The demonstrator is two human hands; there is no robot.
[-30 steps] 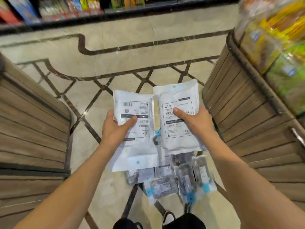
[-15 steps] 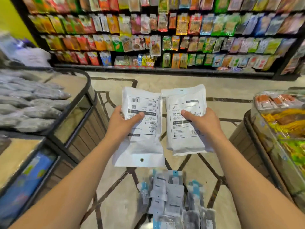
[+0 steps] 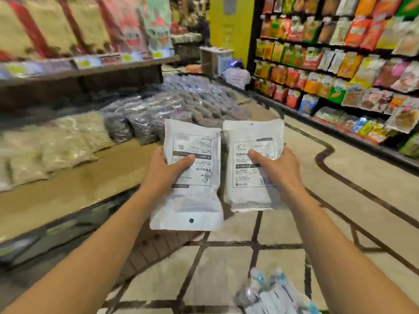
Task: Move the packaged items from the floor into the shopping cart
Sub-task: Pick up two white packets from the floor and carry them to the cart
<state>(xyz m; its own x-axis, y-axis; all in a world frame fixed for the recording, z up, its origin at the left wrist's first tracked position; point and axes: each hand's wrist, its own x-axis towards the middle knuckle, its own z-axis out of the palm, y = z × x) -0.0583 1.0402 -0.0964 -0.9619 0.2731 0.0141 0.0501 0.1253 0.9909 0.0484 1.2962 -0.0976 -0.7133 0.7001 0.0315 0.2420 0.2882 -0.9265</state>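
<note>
Hands both busy: left hand (image 3: 166, 171) gripping one white pouch (image 3: 191, 177), right hand (image 3: 277, 168) gripping another white pouch (image 3: 252, 168), thumbs on top, side by side above the floor (image 3: 229, 264). Remaining packets (image 3: 272, 295) piled below, pretty blurry, maybe sachets.

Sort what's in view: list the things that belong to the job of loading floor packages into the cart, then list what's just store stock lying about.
Part of the job:
left hand, gripping a white pouch
right hand, gripping a second white pouch
pile of packets on the floor

Just lying about:
snack bags on the wall rack
dark bagged goods on the low display
pale bagged goods
</note>
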